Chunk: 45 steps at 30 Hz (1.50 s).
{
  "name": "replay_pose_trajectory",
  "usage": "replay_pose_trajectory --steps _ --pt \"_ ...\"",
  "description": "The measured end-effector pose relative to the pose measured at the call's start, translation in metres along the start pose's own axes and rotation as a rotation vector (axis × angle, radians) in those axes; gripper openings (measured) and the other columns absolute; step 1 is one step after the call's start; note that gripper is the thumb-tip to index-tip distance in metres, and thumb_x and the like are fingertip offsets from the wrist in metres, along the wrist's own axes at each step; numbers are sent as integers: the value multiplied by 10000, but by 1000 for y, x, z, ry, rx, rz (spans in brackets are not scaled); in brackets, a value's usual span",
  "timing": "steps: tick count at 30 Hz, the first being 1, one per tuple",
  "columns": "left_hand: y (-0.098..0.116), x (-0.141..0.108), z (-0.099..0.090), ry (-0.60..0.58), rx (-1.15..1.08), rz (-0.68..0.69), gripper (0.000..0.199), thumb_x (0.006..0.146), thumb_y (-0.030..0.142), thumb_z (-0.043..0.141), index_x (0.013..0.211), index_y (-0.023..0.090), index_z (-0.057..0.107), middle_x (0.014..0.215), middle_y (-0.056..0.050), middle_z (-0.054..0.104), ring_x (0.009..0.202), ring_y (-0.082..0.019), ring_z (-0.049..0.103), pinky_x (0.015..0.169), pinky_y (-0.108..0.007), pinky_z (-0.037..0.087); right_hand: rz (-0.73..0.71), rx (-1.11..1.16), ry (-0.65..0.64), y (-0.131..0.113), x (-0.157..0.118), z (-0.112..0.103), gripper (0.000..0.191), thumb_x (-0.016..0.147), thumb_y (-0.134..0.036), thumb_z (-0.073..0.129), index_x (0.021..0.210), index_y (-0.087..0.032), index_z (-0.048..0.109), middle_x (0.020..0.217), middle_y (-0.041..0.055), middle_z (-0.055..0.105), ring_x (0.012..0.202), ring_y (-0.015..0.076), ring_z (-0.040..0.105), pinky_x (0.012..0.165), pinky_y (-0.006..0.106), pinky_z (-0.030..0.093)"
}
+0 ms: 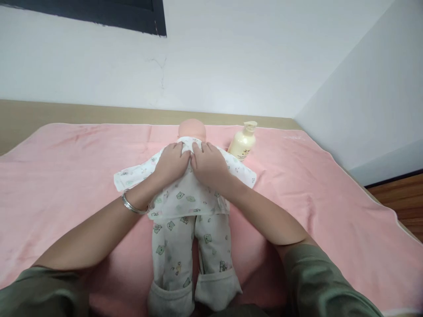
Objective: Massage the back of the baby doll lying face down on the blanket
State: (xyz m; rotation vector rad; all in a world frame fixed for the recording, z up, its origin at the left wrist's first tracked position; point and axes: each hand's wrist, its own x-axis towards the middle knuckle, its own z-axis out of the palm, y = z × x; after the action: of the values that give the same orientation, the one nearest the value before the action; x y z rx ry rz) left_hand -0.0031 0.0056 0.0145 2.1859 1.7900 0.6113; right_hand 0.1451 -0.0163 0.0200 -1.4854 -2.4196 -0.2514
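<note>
A baby doll (192, 129) lies on a pink cloth with its head away from me, dressed in a white printed top (188, 198) and matching trousers (211, 242) with turned-up cuffs. Its face does not show. My left hand (173, 163) rests on the upper part of the top, fingers bent with their tips toward the collar. Beside it, my right hand (209, 163) lies on the top in the same way, the thumbs nearly touching. Whether the fingers pinch any fabric is hidden. Both sleeves of the top stretch out sideways.
A cream pump bottle (243, 141) leans on the pink cloth (297, 185), right of the doll's head, near the right sleeve. Behind the cloth runs a beige edge (125, 114) against a white wall. Brown wood (403, 198) shows at the far right.
</note>
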Motion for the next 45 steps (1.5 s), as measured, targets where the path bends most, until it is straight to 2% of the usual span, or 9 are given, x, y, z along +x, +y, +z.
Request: replay_pose_trajectory --steps 3,6,13,19,23,30,33,40,45 --pt "-9 11 -2 -44 -61 -74 400 944 335 269 1019 146 613 1102 -171 691 1058 -303 634 973 -455 507 -78 -20 92 -11 -12 6 472 1037 -223 317 1417 -22 512 1386 273 588 1337 365 523 1131 519 419" --pt "-5 5 1 28 5 -74 446 959 346 270 1135 119 611 1154 -187 680 1117 -329 621 1008 -477 483 -100 62 71 -5 -7 10 471 1007 -165 319 1404 -31 534 1410 234 595 1390 333 500 1206 511 372" --pt "17 -21 5 152 231 167 424 967 254 288 1170 41 594 1219 -249 627 1214 -371 556 1056 -501 440 180 321 -97 34 31 8 519 1021 -428 398 1295 -26 578 1301 220 656 1220 355 595 1083 506 473" --pt "-3 6 -2 -14 -5 80 327 965 318 305 995 152 585 1060 -155 687 977 -285 632 872 -425 502 20 95 29 7 7 10 478 1036 -290 316 1315 11 561 1323 269 625 1258 382 556 1106 531 424" --pt "-6 9 -2 24 32 64 338 967 302 285 980 143 583 1030 -163 683 935 -281 624 852 -426 491 -86 88 106 -4 -2 13 481 1017 -206 295 1386 6 520 1410 261 582 1365 350 504 1203 504 355" --pt "12 -18 4 162 248 207 364 977 243 269 987 122 612 1032 -195 647 999 -326 583 905 -478 474 161 316 -63 32 29 11 478 1029 -378 374 1286 -29 576 1298 216 659 1220 332 596 1076 463 479" --pt "7 -12 2 117 191 207 346 976 264 282 953 140 604 1033 -189 647 1003 -318 588 911 -474 480 117 226 -51 26 24 9 438 1035 -326 345 1242 -32 594 1254 218 671 1187 337 600 1060 474 475" --pt "-6 12 -12 -118 3 -45 378 972 407 287 1009 170 579 1046 -149 662 976 -291 617 859 -429 494 -136 -10 77 -4 -4 8 420 1013 -174 312 1262 1 602 1297 247 644 1265 343 567 1148 476 410" --pt "7 -8 -5 12 190 92 377 980 310 271 1049 132 596 1086 -196 646 1038 -324 588 941 -479 463 53 141 13 13 15 11 402 1015 -235 368 1236 -4 612 1290 220 658 1252 315 580 1153 434 423"
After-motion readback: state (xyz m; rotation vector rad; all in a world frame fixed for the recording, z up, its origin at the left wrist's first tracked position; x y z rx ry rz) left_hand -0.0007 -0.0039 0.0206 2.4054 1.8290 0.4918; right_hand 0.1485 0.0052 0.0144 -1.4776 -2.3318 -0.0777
